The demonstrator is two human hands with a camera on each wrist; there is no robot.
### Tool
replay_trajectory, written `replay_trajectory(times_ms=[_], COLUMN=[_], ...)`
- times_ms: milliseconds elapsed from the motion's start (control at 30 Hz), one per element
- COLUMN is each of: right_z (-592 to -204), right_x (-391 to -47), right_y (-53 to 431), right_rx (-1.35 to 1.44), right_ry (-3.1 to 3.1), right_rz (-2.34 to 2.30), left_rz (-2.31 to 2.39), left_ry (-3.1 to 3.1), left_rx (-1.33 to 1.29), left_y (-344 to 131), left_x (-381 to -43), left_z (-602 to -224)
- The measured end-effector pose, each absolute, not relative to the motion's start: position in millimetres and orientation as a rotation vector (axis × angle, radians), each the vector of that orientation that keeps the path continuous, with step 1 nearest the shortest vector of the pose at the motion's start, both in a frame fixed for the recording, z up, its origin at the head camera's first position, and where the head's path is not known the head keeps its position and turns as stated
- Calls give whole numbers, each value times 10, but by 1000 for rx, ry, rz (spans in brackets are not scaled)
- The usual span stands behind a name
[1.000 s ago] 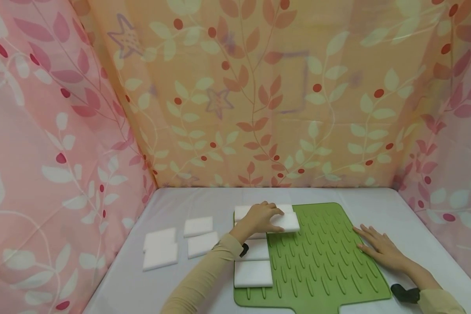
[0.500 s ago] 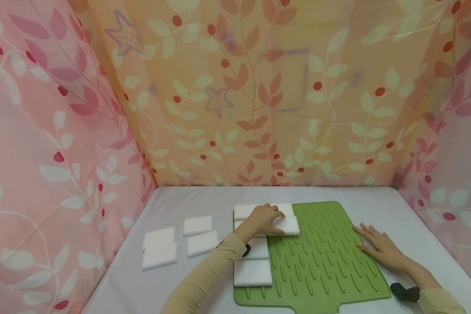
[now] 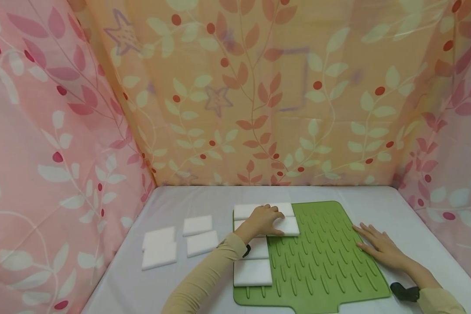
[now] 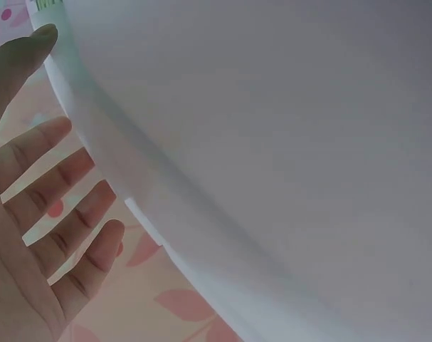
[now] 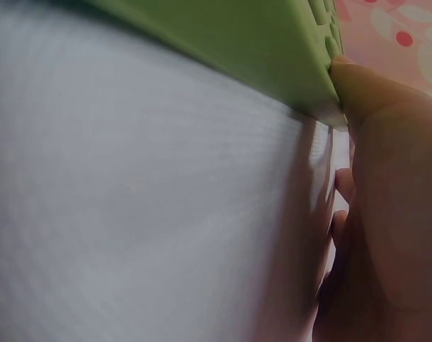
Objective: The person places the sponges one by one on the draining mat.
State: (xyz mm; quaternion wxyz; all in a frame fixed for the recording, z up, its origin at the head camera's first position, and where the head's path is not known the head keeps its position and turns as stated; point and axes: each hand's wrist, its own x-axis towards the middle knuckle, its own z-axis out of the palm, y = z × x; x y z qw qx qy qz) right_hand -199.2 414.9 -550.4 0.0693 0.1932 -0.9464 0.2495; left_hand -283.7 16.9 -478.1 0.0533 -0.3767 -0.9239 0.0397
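Note:
A green ribbed mat (image 3: 322, 257) with a handle tab lies on the table. Over its left part, my left hand (image 3: 262, 220) reaches across and holds a white rectangular sponge (image 3: 291, 226) between thumb and fingers. That sponge lies on the mat, against another sponge (image 3: 283, 209) behind it. Further white sponges, such as the nearest one (image 3: 253, 273), line the mat's left edge. My right hand (image 3: 382, 250) lies with extended fingers at the mat's right edge. In the right wrist view its thumb (image 5: 376, 89) touches the green rim.
Left of the mat, several loose white sponges (image 3: 159, 256) lie in two groups on the white-covered table (image 3: 121, 283). Patterned curtains (image 3: 255, 96) stand behind the table and along both sides. Black wrist mounts (image 3: 405, 292) sit at the wrists.
My left hand has moved the held sponge slightly nearer, settling it flat in front of the far row. In the last half second it stays nearly still. The right hand has not moved.

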Motion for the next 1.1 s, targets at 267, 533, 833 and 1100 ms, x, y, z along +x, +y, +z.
replay_trajectory(times_ms=[267, 533, 833, 1100], right_z=[-5500, -5486, -5467, -5444], right_x=[-1977, -1971, -1972, -1954], right_y=[4115, 4101, 4104, 4106], right_rx=[591, 582, 577, 562], right_ry=[-2833, -2837, -2852, -2880], right_rz=[746, 750, 761, 763], left_rz=[137, 154, 78, -71], left_ry=[-2828, -2830, -2827, -2840], left_rx=[-1154, -1146, -1112, -1063], left_y=[176, 162, 64, -165], left_x=[-2822, -2811, -2806, -2758], left_z=[-4763, -4762, -4692, -4619])
